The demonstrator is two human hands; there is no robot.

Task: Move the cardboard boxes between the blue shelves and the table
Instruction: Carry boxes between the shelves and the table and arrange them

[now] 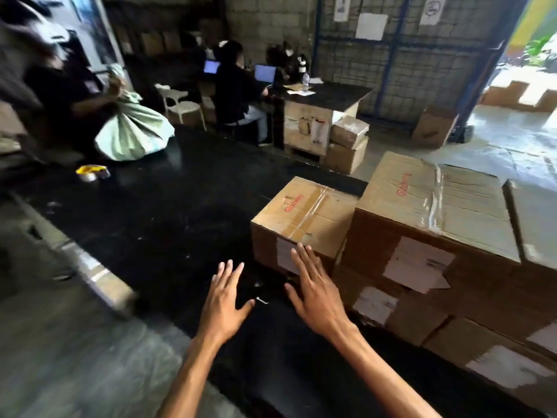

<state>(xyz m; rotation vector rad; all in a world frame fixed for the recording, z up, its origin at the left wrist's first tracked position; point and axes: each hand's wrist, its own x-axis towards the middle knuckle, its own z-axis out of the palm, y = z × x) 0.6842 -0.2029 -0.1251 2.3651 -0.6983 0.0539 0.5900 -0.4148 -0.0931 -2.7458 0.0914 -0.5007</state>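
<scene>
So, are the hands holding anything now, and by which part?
Nothing is held: the left hand and the right hand are both open, near the small box.

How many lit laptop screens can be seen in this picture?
2. The first laptop screen glows left of the seated person at the far desk; the second laptop screen glows right of that person. Others may be hidden.

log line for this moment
left hand open above black table | right hand open, at near face of small box, contact unclear | small box on table beside taller stack
</scene>
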